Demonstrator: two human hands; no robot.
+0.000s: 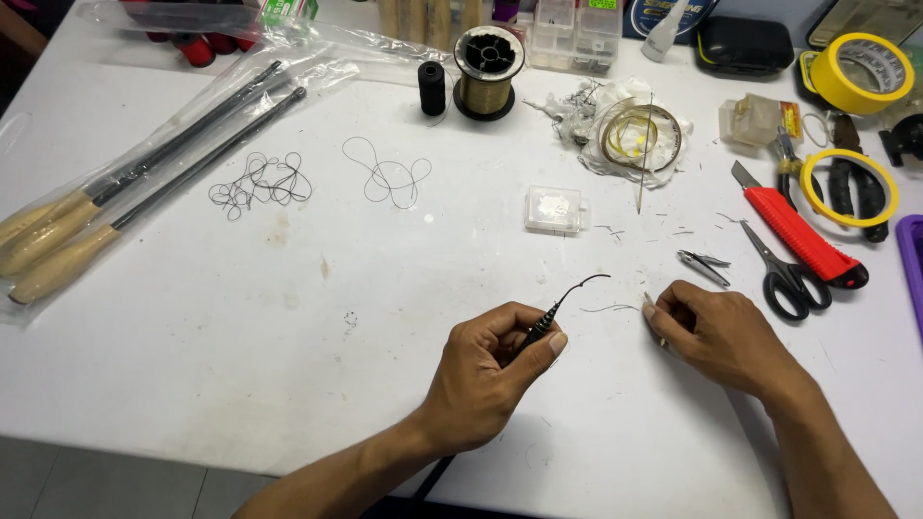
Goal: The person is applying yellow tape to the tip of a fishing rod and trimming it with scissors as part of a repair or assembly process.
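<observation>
— Two hands low over the white table (240,317); rods (144,163) bagged far left, loose line (260,181) beside them

— Left hand (486,384) pinches a thin black rod tip (553,309), its curved end up toward the right

— Right hand (721,332)?

— Clenched on a small pale sliver (654,322), just beside that tip; clippers (702,264), scissors (784,269), red knife (798,231) further right

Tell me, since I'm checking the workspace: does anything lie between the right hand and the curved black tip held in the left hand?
Nothing visible blocks it. Between the right hand and the black tip pinched in the left hand lies only bare white table with a thin thread scrap.
</observation>
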